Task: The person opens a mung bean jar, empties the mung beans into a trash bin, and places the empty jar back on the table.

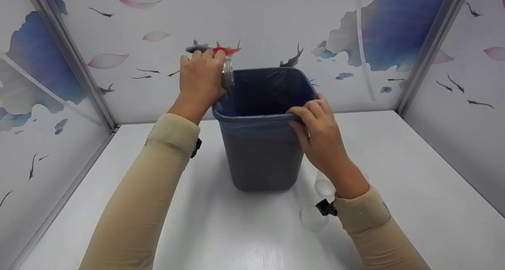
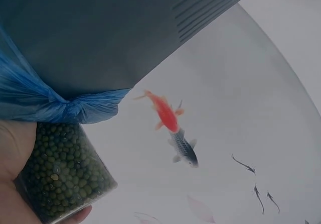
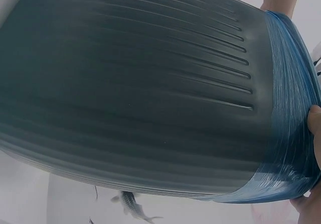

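My left hand (image 1: 202, 76) grips a clear jar (image 1: 227, 74) beside the left rim of a grey trash bin (image 1: 264, 159). Tipped over on its side, the jar has its threaded mouth turned toward the bin's opening. In the left wrist view, green mung beans (image 2: 65, 169) fill the visible part of the jar. A blue plastic bag (image 1: 252, 122) lines the bin and folds over its rim. At the front right corner, my right hand (image 1: 321, 134) holds the bagged rim, thumb outside and fingers over the edge. The bin stands upright on the white table (image 1: 244, 230).
A clear round piece (image 1: 313, 219) lies on the table by my right wrist. Just behind it, a clear container (image 1: 324, 186) is partly hidden by my right forearm. Printed panels (image 1: 252, 21) with fish and petals enclose the table's back and sides.
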A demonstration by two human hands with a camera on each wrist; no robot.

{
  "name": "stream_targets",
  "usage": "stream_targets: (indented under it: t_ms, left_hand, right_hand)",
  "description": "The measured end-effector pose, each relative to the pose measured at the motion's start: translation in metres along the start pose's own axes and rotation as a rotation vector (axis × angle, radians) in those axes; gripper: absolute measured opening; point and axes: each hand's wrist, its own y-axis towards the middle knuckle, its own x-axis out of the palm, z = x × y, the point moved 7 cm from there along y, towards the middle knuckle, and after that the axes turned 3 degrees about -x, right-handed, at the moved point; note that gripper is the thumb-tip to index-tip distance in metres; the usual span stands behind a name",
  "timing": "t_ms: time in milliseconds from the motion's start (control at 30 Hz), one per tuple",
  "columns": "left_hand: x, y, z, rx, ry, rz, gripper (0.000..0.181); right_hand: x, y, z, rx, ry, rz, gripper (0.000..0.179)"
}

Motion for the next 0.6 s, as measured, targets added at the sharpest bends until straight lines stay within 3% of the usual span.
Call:
stream_targets:
  t_ms: [367, 600]
  left_hand:
    - [-0.0034, -0.0029, 0.0043, 0.048, 0.036, 0.062, 0.053]
    - [-0.0023, -0.0031, 0.0053, 0.059, 0.053, 0.053, 0.051]
  right_hand:
    - [0.0008, -0.0002, -0.0012, -0.017, -0.002, 0.019, 0.015]
    - [-0.0004, 0.0000, -0.0014, -0.009, 0.023, 0.034, 0.014]
